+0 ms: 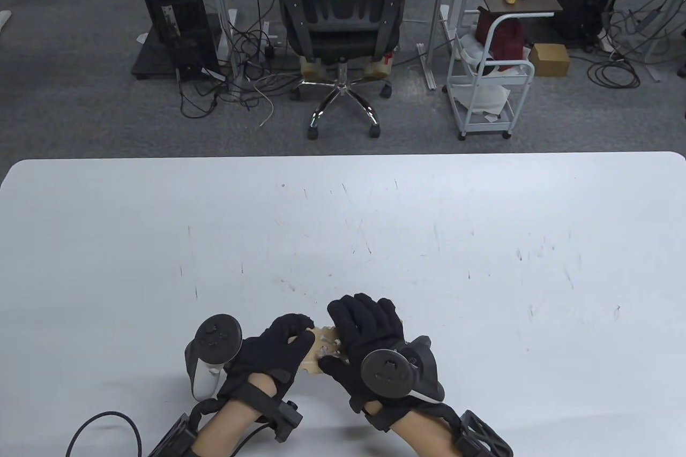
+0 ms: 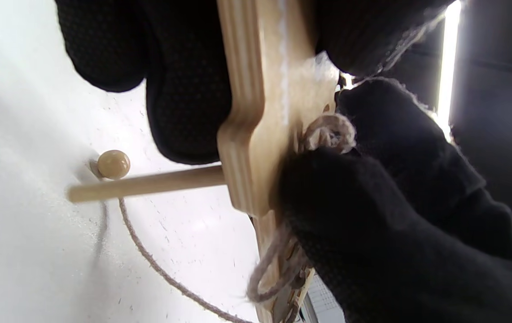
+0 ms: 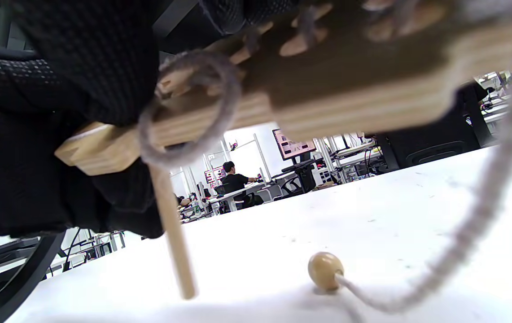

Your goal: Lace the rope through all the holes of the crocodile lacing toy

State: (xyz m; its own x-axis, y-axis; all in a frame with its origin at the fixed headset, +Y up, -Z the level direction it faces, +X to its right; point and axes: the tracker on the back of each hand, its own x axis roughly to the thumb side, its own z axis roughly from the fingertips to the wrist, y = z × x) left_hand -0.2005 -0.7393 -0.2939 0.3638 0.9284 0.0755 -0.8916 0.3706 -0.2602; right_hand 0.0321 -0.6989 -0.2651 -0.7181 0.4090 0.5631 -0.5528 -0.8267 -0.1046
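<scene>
The wooden crocodile lacing toy point(image 1: 317, 350) is held above the table near the front edge, between both hands. My left hand point(image 1: 278, 347) grips its left end; the toy's plywood edge point(image 2: 256, 134) shows in the left wrist view. My right hand point(image 1: 364, 336) holds the right part, fingers over the top. Grey rope point(image 2: 327, 132) loops through holes in the toy point(image 3: 327, 89). A wooden needle stick point(image 3: 172, 233) pokes down through a hole, also in the left wrist view point(image 2: 148, 183). The rope's wooden bead point(image 3: 324, 270) lies on the table, also in the left wrist view point(image 2: 113, 164).
The white table point(image 1: 429, 242) spreads ahead of the hands. Rope point(image 3: 475, 224) trails from the toy down to the bead. An office chair point(image 1: 341, 23), a computer tower point(image 1: 174, 7) and a white cart point(image 1: 490, 76) stand on the floor beyond the far edge.
</scene>
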